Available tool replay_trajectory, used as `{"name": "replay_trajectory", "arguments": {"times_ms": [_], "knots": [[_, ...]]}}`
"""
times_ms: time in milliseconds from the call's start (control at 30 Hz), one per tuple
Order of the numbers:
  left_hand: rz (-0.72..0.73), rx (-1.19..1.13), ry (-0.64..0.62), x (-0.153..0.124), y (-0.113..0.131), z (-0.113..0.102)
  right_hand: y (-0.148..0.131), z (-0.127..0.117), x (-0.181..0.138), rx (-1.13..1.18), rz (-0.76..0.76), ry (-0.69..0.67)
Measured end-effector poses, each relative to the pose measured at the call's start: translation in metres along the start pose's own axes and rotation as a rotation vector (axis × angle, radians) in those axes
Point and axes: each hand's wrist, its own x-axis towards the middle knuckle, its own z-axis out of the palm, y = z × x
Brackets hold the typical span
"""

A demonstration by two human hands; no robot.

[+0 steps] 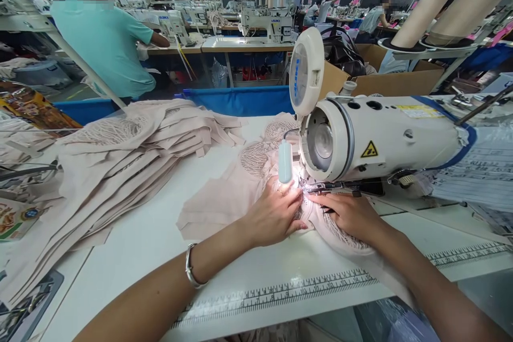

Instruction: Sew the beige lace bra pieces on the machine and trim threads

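A pale pink garment piece with lace cups [224, 200] lies under the head of a white sewing machine [385, 136]. My left hand [274, 208], with a ring and a silver bangle, holds the fabric just left of the lit needle area; its fingers bend down onto the cloth, thumb nearer me. Just right of the needle, my right hand [348, 214] grips the lace edge with its index finger stretched toward the needle. Something small and dark shows under its fingers; I cannot make out what. A small white lamp [285, 162] hangs beside the needle, which is hidden by glare.
A stack of matching pink pieces [160, 139] covers the table's left side. Ruler tape [304, 289] runs along the front edge. Thread cones [422, 16] stand at upper right, near a cardboard box [395, 77]. A person in a turquoise shirt [100, 43] sits beyond.
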Motion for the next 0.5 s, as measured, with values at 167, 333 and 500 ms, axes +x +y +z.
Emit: {"name": "replay_trajectory", "arguments": {"times_ms": [167,333,500], "knots": [[0.005,0.003,-0.029,0.000,0.001,0.002,0.007,0.009,-0.006,0.003,-0.081,0.144],[-0.021,0.005,-0.029,0.002,0.000,-0.002,0.008,0.007,-0.004,-0.022,-0.069,0.079],[-0.067,0.016,-0.019,0.001,0.002,-0.001,0.006,0.010,0.003,-0.019,-0.025,0.039]]}}
